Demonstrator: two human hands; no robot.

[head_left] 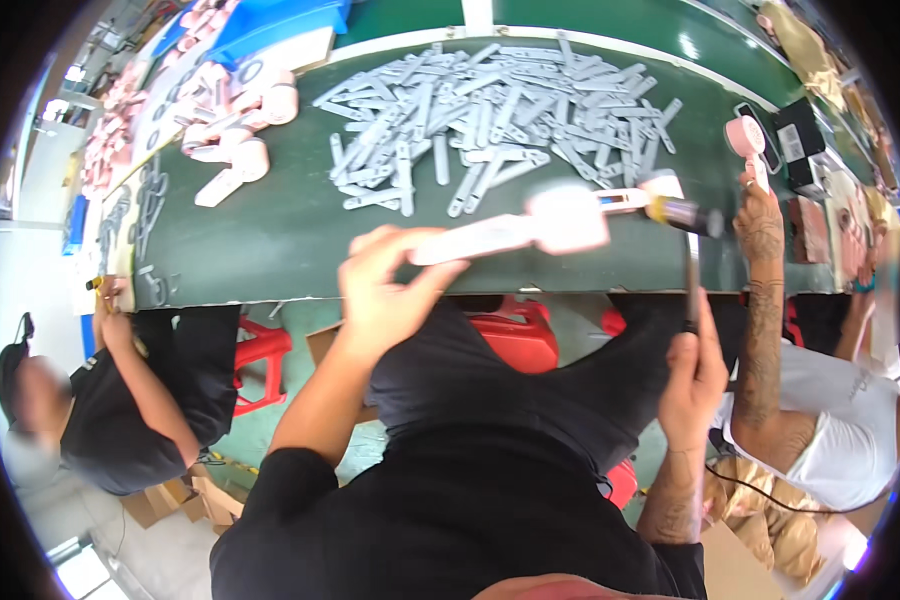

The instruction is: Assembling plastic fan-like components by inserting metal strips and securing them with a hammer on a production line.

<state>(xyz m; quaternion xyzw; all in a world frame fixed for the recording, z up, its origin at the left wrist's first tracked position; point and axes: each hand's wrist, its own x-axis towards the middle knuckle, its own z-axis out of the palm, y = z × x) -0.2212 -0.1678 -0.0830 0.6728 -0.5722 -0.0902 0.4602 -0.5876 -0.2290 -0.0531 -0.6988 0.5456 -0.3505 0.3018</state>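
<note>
My left hand (385, 285) is closed around the handle of a pale pink handheld fan (565, 220), whose round head points right and is blurred. My right hand (695, 370) grips a hammer (693, 270) with a metal shaft. The hammer's yellow and black head (682, 214) is beside the far end of the fan; whether they touch I cannot tell. A small whitish part with a slot (625, 200) shows between the fan head and the hammer head. Beyond my hands lies a wide heap of grey flat strips (500, 110) on the green table (300, 240).
Pink fans (245, 160) and a blue bin (270, 30) are at the far left. A person sits at left (140, 400). At right, another person's tattooed hand (760, 225) holds a pink fan (745, 140) near a black box (805, 130). Red stools (515, 335) stand below the table.
</note>
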